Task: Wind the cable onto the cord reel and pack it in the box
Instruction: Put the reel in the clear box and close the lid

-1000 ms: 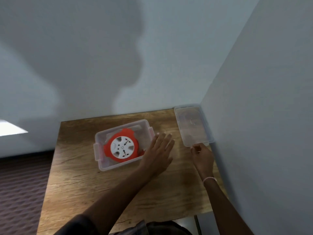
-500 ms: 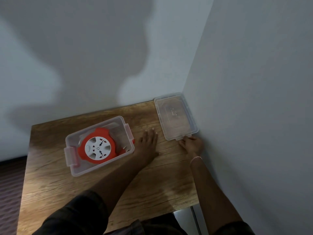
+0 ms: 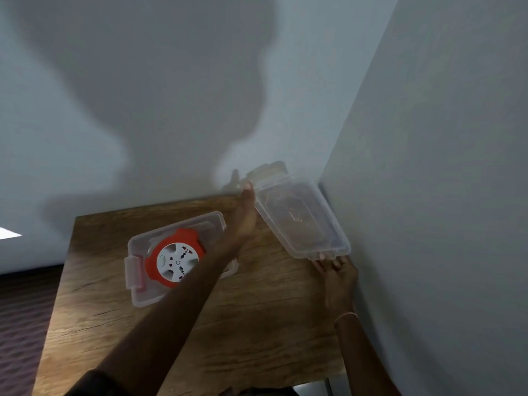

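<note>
An orange cord reel [image 3: 154,258] with a white socket face lies inside the clear plastic box [image 3: 143,295] on the left part of the wooden table [image 3: 257,324]. The clear lid [image 3: 300,221] is raised and tilted near the right wall. My left hand [image 3: 244,221] reaches over the box, and its straight fingers touch the lid's left edge. The near edge of the lid is held by the fingers of my right hand [image 3: 340,275]. No loose cable shows outside the box.
Grey walls close in behind the table and tight along its right side. The table's left edge drops to a dark patterned floor [image 3: 23,310]. Bare wood lies between the box and the front edge.
The lid has come up off the table and tilted, with my right hand still at its near edge. My left hand moved from beside the box up to the lid's left edge.
</note>
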`<state>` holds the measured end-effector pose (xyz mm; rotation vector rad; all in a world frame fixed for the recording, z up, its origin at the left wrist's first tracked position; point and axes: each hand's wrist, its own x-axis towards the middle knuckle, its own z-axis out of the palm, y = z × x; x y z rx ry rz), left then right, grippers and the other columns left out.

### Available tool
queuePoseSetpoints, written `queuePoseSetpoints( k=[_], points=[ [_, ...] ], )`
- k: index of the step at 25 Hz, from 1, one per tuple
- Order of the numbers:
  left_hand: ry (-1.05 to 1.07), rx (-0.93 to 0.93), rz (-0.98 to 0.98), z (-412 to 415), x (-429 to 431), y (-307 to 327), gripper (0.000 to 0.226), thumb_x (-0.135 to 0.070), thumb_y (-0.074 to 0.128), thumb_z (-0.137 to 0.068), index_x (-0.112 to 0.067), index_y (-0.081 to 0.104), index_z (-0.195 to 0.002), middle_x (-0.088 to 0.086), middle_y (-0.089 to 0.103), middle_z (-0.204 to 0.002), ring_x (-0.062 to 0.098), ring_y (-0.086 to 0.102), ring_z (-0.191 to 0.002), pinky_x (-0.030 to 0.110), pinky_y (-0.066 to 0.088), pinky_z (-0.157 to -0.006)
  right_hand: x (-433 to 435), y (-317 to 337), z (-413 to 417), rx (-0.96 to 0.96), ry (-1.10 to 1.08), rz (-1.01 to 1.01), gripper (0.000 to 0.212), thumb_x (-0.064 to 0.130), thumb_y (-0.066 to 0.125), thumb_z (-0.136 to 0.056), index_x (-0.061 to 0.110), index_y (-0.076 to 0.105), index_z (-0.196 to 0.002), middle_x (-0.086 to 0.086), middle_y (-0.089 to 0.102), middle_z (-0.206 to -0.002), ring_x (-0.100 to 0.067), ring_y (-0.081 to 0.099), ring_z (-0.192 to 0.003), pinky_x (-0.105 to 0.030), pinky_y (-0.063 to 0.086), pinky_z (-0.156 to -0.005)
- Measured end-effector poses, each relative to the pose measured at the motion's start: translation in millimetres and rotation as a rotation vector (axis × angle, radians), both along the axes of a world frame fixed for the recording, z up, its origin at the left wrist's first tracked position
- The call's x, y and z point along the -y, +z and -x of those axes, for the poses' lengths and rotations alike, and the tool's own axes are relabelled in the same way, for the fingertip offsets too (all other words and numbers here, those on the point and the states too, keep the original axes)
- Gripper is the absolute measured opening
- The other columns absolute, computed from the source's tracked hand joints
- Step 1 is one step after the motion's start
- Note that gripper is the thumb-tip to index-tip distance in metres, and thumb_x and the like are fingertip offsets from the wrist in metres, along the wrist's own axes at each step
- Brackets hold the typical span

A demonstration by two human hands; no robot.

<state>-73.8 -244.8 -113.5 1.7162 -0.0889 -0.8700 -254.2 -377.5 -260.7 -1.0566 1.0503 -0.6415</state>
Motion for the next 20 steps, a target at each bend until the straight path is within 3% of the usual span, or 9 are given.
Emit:
queuePoseSetpoints(
  k=[3, 5, 7, 10, 12, 15, 18, 20],
  points=[
    [0.158, -0.205, 0.164, -39, -30, 45, 0.08, -0.066, 0.035, -0.103, -0.003, 0.047, -0.15, 0.023, 0.058, -0.149, 0.04, 0.06, -0.137, 0.049, 0.051, -0.114, -7, 25, -10, 0.017, 0.066, 0.304, 0.024, 0.001, 0.072, -0.092, 0.017, 0.08, -0.108, -0.003, 0.08, -0.105, -0.024, 0.075, -0.103, -0.047, 0.061, -0.092],
    [0.124, -0.19, 0.154, -53, -73, 52, 0.06, -0.054, 0.051, -0.103, -0.002, 0.06, -0.131, 0.022, 0.068, -0.135, 0.04, 0.07, -0.121, 0.054, 0.058, -0.103, -11, 50, -25, 0.132, 0.169, 0.374, 0.021, 0.01, 0.073, -0.093, 0.017, 0.079, -0.113, 0.001, 0.08, -0.11, -0.019, 0.075, -0.106, -0.033, 0.062, -0.088],
    [0.06, -0.079, 0.091, -59, -123, 50, 0.037, -0.038, 0.051, -0.108, -0.01, 0.066, -0.127, 0.02, 0.071, -0.129, 0.037, 0.074, -0.111, 0.054, 0.062, -0.094, -17, 71, -44, 0.155, 0.328, 0.35, 0.026, 0.026, 0.078, -0.089, 0.02, 0.079, -0.114, 0.004, 0.078, -0.116, -0.014, 0.073, -0.11, -0.029, 0.062, -0.088],
    [0.146, 0.011, 0.002, -52, -182, 36, 0.03, -0.023, 0.041, -0.112, -0.014, 0.069, -0.12, 0.015, 0.076, -0.116, 0.024, 0.079, -0.097, 0.034, 0.065, -0.073, -29, 84, -72, 0.209, 0.561, 0.127, 0.032, 0.009, 0.065, -0.097, 0.013, 0.072, -0.128, 0.0, 0.072, -0.132, -0.018, 0.067, -0.124, -0.034, 0.061, -0.09],
    [0.256, 0.021, -0.067, -43, -210, 18, 0.028, -0.022, 0.042, -0.112, -0.014, 0.068, -0.119, 0.014, 0.077, -0.11, 0.02, 0.079, -0.086, 0.028, 0.063, -0.063, -47, 88, -91, 0.189, 0.623, 0.022, 0.033, 0.006, 0.059, -0.101, 0.014, 0.07, -0.131, 0.0, 0.073, -0.13, -0.02, 0.069, -0.121, -0.034, 0.063, -0.087],
    [0.398, 0.078, -0.2, -31, -232, -21, 0.021, -0.022, 0.053, -0.108, -0.012, 0.067, -0.121, 0.012, 0.076, -0.109, 0.028, 0.076, -0.093, 0.034, 0.061, -0.066, -80, 85, -114, -0.019, 0.628, 0.242, 0.037, 0.013, 0.075, -0.092, 0.022, 0.071, -0.127, 0.006, 0.075, -0.124, -0.01, 0.072, -0.111, -0.035, 0.065, -0.082],
    [0.619, 0.257, -0.368, -32, -244, -45, 0.023, -0.022, 0.074, -0.097, -0.013, 0.075, -0.118, 0.009, 0.078, -0.111, 0.021, 0.074, -0.095, 0.044, 0.062, -0.082, -109, 72, -127, -0.138, 0.572, 0.34, 0.037, 0.011, 0.08, -0.087, 0.018, 0.074, -0.123, 0.003, 0.077, -0.116, -0.009, 0.073, -0.103, -0.032, 0.065, -0.079],
    [0.645, 0.353, -0.446, -34, -247, -53, 0.032, -0.026, 0.08, -0.091, -0.014, 0.077, -0.12, 0.004, 0.08, -0.11, 0.015, 0.071, -0.094, 0.04, 0.058, -0.087, -124, 64, -130, -0.204, 0.525, 0.404, 0.035, 0.013, 0.079, -0.089, 0.015, 0.074, -0.123, 0.001, 0.077, -0.115, -0.011, 0.074, -0.1, -0.025, 0.064, -0.074]
  ],
)
